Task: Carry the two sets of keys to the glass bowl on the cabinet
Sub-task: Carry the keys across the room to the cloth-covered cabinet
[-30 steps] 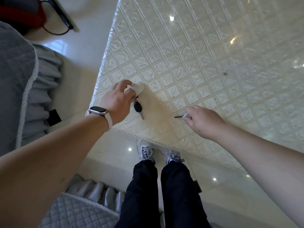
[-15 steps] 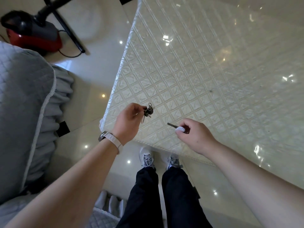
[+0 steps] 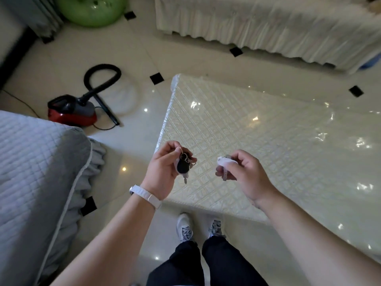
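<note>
The left hand (image 3: 165, 170) is gripping a black-fobbed key set (image 3: 184, 165); the right hand (image 3: 245, 174) is clutching a white-tagged key set (image 3: 224, 164) above the surface (image 3: 268, 141).

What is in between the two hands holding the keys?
Nothing. In the head view, the left hand holds the black-fob keys and the right hand holds the white-tagged keys; only the quilted table cover shows below the gap.

Single head view, wide-angle, looks steeply down from standing height, close over both hands, desk (image 3: 268, 141) ahead, floor (image 3: 61, 65) and shoes (image 3: 185, 226) below.
</note>
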Tool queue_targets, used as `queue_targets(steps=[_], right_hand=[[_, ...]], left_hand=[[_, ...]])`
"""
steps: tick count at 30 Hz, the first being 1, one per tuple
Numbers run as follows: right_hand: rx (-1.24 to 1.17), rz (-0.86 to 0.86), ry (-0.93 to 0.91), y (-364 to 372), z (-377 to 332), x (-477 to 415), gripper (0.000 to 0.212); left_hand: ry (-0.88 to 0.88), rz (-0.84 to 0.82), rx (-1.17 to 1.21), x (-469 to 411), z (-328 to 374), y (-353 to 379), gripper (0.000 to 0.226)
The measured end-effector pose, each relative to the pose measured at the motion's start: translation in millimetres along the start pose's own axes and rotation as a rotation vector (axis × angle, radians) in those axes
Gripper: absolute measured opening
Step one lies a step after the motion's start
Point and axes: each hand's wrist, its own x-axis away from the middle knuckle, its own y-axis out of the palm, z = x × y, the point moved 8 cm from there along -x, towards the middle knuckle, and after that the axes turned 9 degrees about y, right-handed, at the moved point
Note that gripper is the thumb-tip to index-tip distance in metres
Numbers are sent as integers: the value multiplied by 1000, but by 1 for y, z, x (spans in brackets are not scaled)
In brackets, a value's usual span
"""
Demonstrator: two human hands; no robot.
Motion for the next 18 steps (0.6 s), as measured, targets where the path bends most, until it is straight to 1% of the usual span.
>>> queue_targets(steps=[3, 7, 11, 13, 16, 18], right_hand=[[-86, 68, 15, 2, -17, 25, 28], [-140, 163, 32, -3, -23, 53, 14], [-173, 247, 53, -18, -22, 79, 17], [-192, 293, 48, -27, -22, 93, 12], [-230, 367, 26, -46, -25, 116, 3], [-241, 415, 24, -63, -22, 131, 9]], left_hand=[[-51, -11, 23, 17, 17, 18, 14], [-84, -40, -18, 39, 32, 35, 14], [-81, -5, -129, 55, 39, 44, 14], [-79, 16, -155, 60, 40, 51, 16], [-66, -1, -181, 63, 37, 68, 17], [-77, -34, -218, 66, 29, 82, 18]])
